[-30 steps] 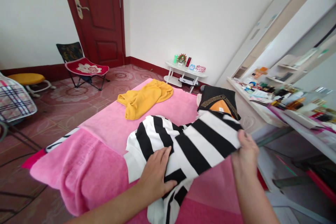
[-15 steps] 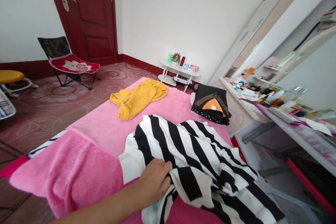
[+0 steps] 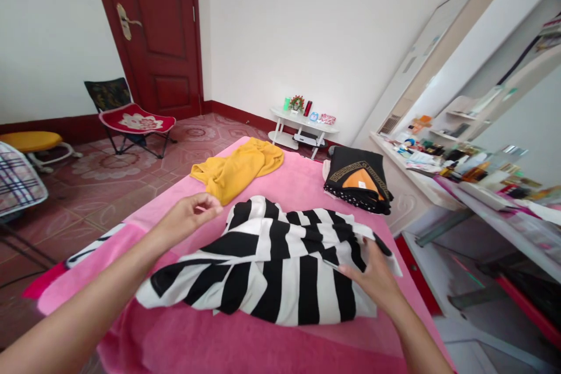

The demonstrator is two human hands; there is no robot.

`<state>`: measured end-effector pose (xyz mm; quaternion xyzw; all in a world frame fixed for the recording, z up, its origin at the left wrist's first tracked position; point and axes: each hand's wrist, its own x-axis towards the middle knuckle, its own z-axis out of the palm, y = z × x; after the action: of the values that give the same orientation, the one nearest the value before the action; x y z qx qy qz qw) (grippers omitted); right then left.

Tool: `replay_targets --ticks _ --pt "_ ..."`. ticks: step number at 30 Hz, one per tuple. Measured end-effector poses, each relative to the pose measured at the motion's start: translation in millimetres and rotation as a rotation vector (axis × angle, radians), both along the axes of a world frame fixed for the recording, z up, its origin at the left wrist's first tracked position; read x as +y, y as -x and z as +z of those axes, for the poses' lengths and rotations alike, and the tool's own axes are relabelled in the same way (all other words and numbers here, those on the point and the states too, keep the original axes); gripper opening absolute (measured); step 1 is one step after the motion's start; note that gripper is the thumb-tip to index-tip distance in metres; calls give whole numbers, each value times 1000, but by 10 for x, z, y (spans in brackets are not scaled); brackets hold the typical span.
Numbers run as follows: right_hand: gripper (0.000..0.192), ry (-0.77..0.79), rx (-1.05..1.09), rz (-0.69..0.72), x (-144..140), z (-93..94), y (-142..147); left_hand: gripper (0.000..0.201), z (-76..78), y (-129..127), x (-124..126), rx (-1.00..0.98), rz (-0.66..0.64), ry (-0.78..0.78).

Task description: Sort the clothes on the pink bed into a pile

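A black-and-white striped knit garment (image 3: 280, 280) lies bunched and partly folded over on the pink bedspread (image 3: 302, 178). My right hand (image 3: 377, 274) is at its right end, thumb on top and fingertips at the cloth, gripping the fabric there. My left hand (image 3: 197, 213) is raised above the garment's left side, fingers loosely curled with a gap to the thumb, and nothing shows in it. Just beyond that hand lies a crumpled yellow garment (image 3: 241, 169). A stack of folded dark clothes (image 3: 357, 178), with an orange patch on top, sits at the bed's far right corner.
Right of the bed stands a dressing table (image 3: 438, 187) crowded with bottles and small items. A low white stand (image 3: 280, 123) holds ornaments by the wall. On the left are a red folding chair (image 3: 138, 120), a yellow stool (image 3: 30, 141) and a plaid seat (image 3: 20, 181).
My left hand has let go of the striped garment and moved up and left. My right hand has come into view at its right end. The garment now lies folded across the bed.
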<state>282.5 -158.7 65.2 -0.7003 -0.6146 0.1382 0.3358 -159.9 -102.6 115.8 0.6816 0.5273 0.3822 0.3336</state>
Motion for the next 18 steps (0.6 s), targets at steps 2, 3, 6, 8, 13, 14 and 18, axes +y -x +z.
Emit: replay_targets --ticks 2,3,6,8,13,14,18 --pt "111 128 -246 46 255 -117 -82 54 -133 -70 -45 121 -122 43" --pt "117 196 -320 45 365 -171 -137 71 -214 -128 -75 189 -178 57" --pt "123 378 -357 53 605 -283 -305 112 -474 -329 -160 356 -223 25" --pt "119 437 -327 105 677 -295 -361 116 -613 -440 -205 410 -170 -11" --pt "114 389 -354 239 544 -152 -192 96 -671 -551 -339 360 -185 -62" --pt "114 379 -360 254 488 -121 -132 92 -646 -555 -377 336 -196 -56" --pt "84 393 -316 239 303 -64 60 76 -557 -555 -554 220 -259 -24"
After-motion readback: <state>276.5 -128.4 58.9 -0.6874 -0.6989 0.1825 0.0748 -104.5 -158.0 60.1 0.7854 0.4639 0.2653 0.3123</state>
